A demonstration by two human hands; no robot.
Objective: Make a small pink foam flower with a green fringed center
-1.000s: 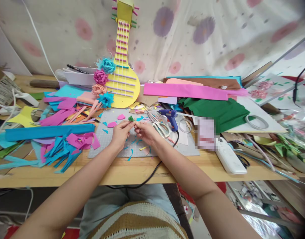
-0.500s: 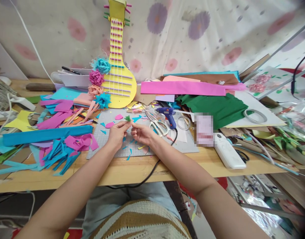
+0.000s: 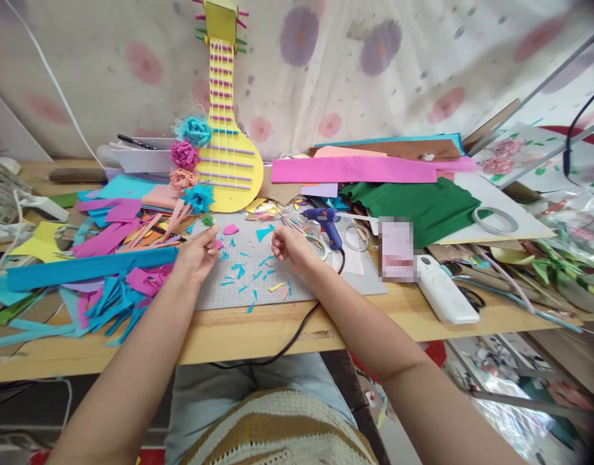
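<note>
My left hand (image 3: 199, 254) pinches a small tuft of green fringed paper (image 3: 207, 221) at its fingertips, over the left part of the grey cutting mat (image 3: 326, 284). My right hand (image 3: 290, 247) hovers above the mat's middle with its fingers curled together; whether anything is in them is hidden. Small blue paper scraps (image 3: 239, 266) lie between the hands, and a pink paper petal (image 3: 230, 229) is just right of my left fingertips. Scissors (image 3: 317, 245) lie partly behind my right hand. A blue glue gun (image 3: 327, 226) stands beyond it.
A yellow paper lute (image 3: 232, 171) with paper flowers leans at the back. Blue crepe strips (image 3: 93, 268) and pink scraps heap up on the left. Green crepe paper (image 3: 423, 210), a tape roll (image 3: 495, 221) and a white device (image 3: 447, 290) are on the right. A black cord (image 3: 297, 336) crosses the table edge.
My hands have come apart: the left moved left with the green fringed paper, the right slightly to the right. More of the blue scraps on the mat shows between them.
</note>
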